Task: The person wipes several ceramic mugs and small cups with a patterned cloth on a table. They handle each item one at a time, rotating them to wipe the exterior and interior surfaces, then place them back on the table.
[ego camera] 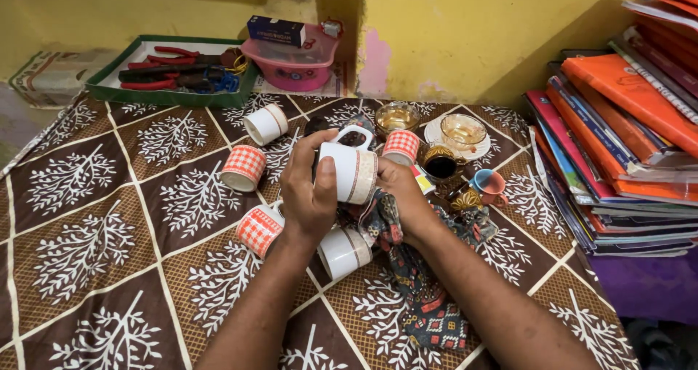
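My left hand (307, 192) grips a white mug (350, 171) with a pale patterned band, held on its side above the table, handle up. My right hand (405, 195) touches the mug's rim end and rests on a dark patterned cloth (425, 297) that trails toward me. Just below the hands lie another white mug (345, 251) and an orange-checked mug (259, 229), both on their sides.
More mugs lie around: an orange-checked mug (244, 168), a white one (265, 123), an upright checked one (400, 145). Glass cups (462, 131) and a small blue-pink cup (488, 185) stand behind. A tool tray (173, 72) and pink tub (292, 65) sit at the wall; stacked books (625, 137) fill the right.
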